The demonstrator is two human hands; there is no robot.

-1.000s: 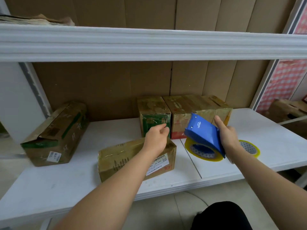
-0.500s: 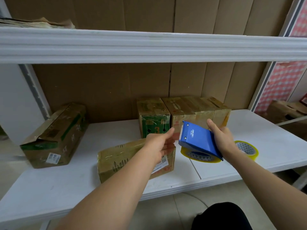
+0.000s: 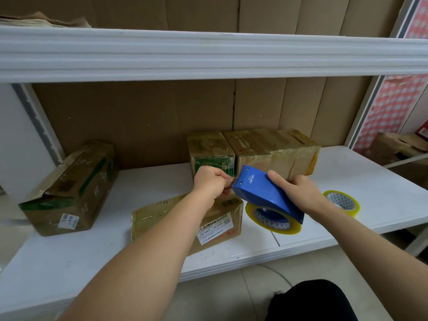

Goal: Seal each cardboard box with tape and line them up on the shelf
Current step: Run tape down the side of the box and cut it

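Shelf (image 3: 231,258): white board carrying every box, with another shelf edge above.
Front box (image 3: 162,216): lies lengthwise near the shelf's front edge, glossy with tape, white barcode label on its facing side; the left forearm crosses over it.
Left hand (image 3: 212,184): fingers curled, tips pinched together right at the dispenser's nose; whether tape is between them cannot be told.
Right hand (image 3: 298,191): wrapped round the dispenser's rear, thumb on top.
Dispenser (image 3: 261,193): blue, held above the shelf just right of the front box, yellowish roll hanging beneath it.
Spare roll (image 3: 342,202): flat on the shelf, right of the right hand.
Left box (image 3: 69,186): stands apart at the far left, angled, flap partly lifted.
Back row (image 3: 254,151): several boxes side by side, touching, against the cardboard back wall.
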